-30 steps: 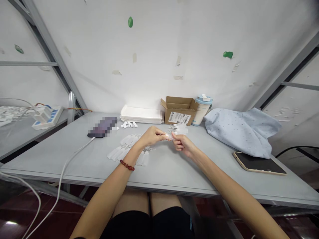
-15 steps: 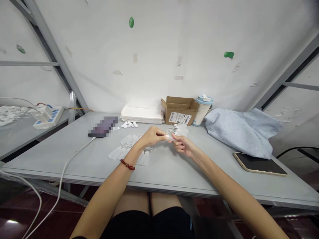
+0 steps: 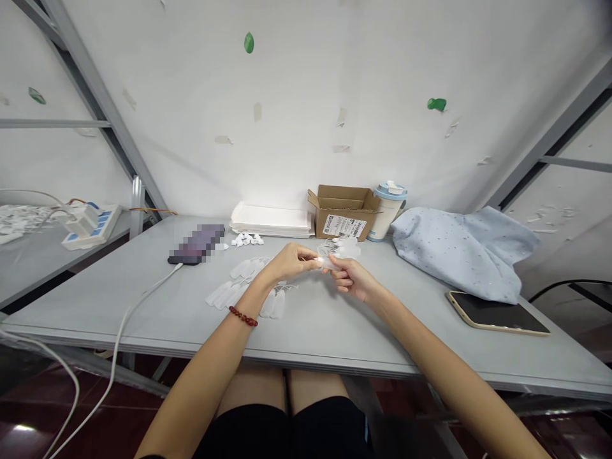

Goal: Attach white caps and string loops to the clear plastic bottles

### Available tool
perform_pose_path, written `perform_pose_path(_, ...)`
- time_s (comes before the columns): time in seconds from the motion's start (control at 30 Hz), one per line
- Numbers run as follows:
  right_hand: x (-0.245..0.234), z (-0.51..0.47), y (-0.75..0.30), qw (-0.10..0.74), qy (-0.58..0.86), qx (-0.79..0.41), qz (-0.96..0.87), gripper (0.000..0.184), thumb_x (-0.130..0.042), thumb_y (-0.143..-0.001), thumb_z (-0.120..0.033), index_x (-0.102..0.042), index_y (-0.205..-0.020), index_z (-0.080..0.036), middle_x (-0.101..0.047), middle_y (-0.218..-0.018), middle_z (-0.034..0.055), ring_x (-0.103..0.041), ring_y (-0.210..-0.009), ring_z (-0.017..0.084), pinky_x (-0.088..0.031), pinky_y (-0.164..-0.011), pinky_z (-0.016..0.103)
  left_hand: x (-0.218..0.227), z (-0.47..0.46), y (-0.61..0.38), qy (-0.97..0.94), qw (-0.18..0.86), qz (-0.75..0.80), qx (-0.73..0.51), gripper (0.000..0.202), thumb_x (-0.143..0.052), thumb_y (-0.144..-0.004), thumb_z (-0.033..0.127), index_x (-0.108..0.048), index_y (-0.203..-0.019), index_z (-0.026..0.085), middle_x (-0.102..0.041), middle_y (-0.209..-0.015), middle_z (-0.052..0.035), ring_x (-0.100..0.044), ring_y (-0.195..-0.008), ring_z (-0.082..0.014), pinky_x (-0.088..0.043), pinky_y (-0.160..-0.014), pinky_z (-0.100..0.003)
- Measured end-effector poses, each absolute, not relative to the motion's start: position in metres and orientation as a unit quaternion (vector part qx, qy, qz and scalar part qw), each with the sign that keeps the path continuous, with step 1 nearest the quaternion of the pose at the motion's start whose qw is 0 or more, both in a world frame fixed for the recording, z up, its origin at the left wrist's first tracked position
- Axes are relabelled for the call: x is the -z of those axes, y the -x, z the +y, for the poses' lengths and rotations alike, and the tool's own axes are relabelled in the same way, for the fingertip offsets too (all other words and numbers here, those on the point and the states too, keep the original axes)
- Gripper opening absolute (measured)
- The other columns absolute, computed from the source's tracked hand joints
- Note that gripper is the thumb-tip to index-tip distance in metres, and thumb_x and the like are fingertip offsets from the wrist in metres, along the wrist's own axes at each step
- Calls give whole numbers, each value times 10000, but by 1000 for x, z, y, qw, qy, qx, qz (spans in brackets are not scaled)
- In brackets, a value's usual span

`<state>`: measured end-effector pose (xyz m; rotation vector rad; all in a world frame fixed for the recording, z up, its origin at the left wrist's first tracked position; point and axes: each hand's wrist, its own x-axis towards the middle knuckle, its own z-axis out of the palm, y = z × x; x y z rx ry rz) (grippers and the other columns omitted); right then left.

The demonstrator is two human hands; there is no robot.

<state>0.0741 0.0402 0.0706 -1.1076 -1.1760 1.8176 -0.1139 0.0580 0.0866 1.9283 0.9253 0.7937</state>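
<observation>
My left hand and my right hand meet above the middle of the grey table. Both pinch the same small clear plastic piece between fingertips. My left wrist wears a red bead bracelet. Under and left of my left hand lie several flat white pieces spread on the table. A small heap of clear pieces sits just behind my fingers. Tiny white parts lie further back.
A phone with a white cable lies at the left. A white tray stack, a cardboard box and a lidded cup stand by the wall. Blue cloth and a second phone lie right. A power strip is on the neighbouring table.
</observation>
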Motion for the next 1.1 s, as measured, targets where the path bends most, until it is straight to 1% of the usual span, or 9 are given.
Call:
perform_pose_path(0.1, -72, 37, -71, 400, 419, -609, -541, 398, -588, -775, -508, -478, -592, -172, -221, -495, -88, -214, -398, 48, -283, -379, 200, -86, 59, 112, -769, 428, 358, -313, 331, -543, -784, 432, -662, -725, 129, -634, -713, -40, -538, -629, -125, -427, -605, -239)
perform_pose_path(0.17, -72, 37, -70, 425, 425, -526, -602, 440, -573, -769, -535, -425, -550, -184, -291, -497, -66, -287, -417, 64, -312, -417, 224, -85, 60, 110, -747, 447, 382, -312, 371, -528, -791, 462, -622, -673, 123, -635, -713, -55, -547, -590, -121, -457, -581, -247)
perform_pose_path(0.23, -71, 36, -69, 435, 440, -432, -655, 416, -537, -789, -538, -480, -588, -179, -360, -496, -50, -346, -441, 83, -324, -456, 239, -84, 60, 108, -725, 467, 401, -309, 409, -519, -793, 493, -590, -635, 122, -610, -675, -52, -537, -553, -116, -469, -538, -251)
perform_pose_path(0.3, -69, 35, -68, 432, 455, -354, -693, 380, -497, -820, -524, -572, -711, -168, -407, -502, -43, -374, -468, 97, -320, -484, 243, -83, 60, 108, -709, 487, 406, -307, 442, -522, -785, 530, -590, -636, 120, -577, -634, -40, -527, -544, -115, -473, -512, -250)
perform_pose_path(0.37, -68, 34, -68, 429, 465, -307, -711, 375, -467, -842, -512, -605, -811, -164, -415, -505, -44, -370, -490, 103, -306, -497, 240, -83, 60, 108, -699, 504, 406, -305, 467, -532, -769, 564, -600, -651, 117, -560, -618, -34, -523, -548, -116, -473, -500, -248)
perform_pose_path(0.43, -67, 34, -67, 431, 467, -284, -718, 377, -453, -849, -511, -602, -825, -165, -404, -509, -47, -357, -500, 103, -293, -499, 236, -83, 61, 109, -694, 513, 403, -305, 481, -540, -756, 583, -596, -647, 118, -561, -626, -35, -519, -552, -114, -473, -500, -246)
perform_pose_path(0.7, -66, 36, -67, 445, 455, -338, -693, 400, -443, -836, -553, -502, -679, -189, -387, -522, -45, -358, -477, 98, -304, -475, 237, -82, 60, 108, -715, 493, 383, -316, 447, -537, -769, 566, -565, -650, 136, -529, -607, -7, -501, -538, -103, -452, -508, -236)
perform_pose_path(0.9, -65, 37, -65, 458, 416, -439, -651, 436, -499, -787, -595, -411, -621, -201, -305, -515, -69, -318, -416, 73, -310, -423, 238, -80, 60, 106, -740, 446, 372, -340, 437, -492, -803, 523, -488, -562, 159, -429, -499, 32, -427, -481, -90, -405, -500, -227)
perform_pose_path(1.1, -64, 36, -64, 471, 393, -442, -655, 408, -519, -791, -569, -512, -680, -176, -311, -522, -67, -343, -435, 77, -339, -446, 243, -76, 62, 104, -727, 464, 378, -337, 442, -463, -818, 516, -439, -543, 170, -318, -466, 60, -310, -408, -64, -322, -431, -213)
